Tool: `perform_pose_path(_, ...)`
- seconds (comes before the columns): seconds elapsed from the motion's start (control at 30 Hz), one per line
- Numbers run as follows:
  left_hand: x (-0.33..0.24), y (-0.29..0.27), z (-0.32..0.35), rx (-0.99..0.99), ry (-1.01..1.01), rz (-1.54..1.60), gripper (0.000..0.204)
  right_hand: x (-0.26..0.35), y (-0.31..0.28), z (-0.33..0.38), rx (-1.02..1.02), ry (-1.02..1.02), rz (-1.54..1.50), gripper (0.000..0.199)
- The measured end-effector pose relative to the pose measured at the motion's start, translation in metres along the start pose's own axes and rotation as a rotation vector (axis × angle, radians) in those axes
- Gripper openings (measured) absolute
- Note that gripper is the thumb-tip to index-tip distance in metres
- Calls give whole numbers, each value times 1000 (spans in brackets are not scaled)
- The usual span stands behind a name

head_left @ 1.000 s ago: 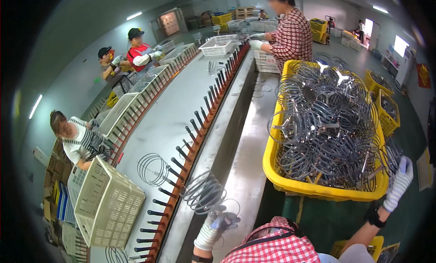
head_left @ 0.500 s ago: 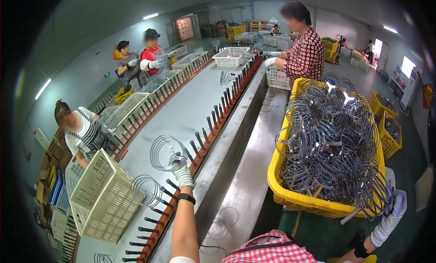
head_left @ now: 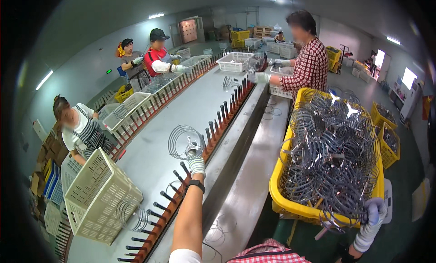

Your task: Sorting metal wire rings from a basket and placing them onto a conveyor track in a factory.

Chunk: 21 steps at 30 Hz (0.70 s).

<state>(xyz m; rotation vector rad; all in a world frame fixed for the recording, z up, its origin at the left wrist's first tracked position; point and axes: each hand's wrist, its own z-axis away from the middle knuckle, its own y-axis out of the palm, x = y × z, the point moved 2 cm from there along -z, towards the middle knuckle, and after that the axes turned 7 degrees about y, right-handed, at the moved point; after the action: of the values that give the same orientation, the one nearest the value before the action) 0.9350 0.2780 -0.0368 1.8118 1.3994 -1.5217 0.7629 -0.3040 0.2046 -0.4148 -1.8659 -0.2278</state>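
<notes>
My gloved left hand [head_left: 196, 164] is over the row of dark upright pegs on the table. It is closed on the metal bracket of a ringed wire coil [head_left: 175, 142], whose loops stand out to the left. At the near right corner of a yellow basket [head_left: 282, 207], my gloved right hand [head_left: 376, 212] grips a dark ringed wire coil [head_left: 338, 220] with a pale stem pointing down and left. Tangled dark wire coils [head_left: 331, 149] heap above the basket's rim. Another ringed wire coil [head_left: 131, 215] is by the nearer pegs.
A cream crate [head_left: 102, 199] stands tilted at the left. A brown peg rail [head_left: 175, 204] runs along the long metal table [head_left: 190, 99]. Beside it is a lower metal ledge [head_left: 254, 172] with loose wire rings. A person in a patterned shirt [head_left: 311, 65] works across; several others stand at the far side.
My right hand has come left and inward, bringing its wire coil lower against the basket's near corner. My left hand sits slightly farther along, still holding its coil. The whole view has shifted a little.
</notes>
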Motion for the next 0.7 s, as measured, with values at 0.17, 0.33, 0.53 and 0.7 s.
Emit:
perform_pose_path(0.17,1,-2,-6,-205,-100,138,30,-14,-38,7,-126,49,53,14)
perform_pose_path(0.33,50,-33,-17,-50,-129,-442,37,-16,-35,1,-79,87,-2,19)
perform_pose_path(0.53,11,-68,22,-351,-157,-68,30,-22,-7,-10,-91,70,36,23)
perform_pose_path(0.7,14,-112,37,-242,-56,-487,29,-29,6,-12,18,35,19,20)
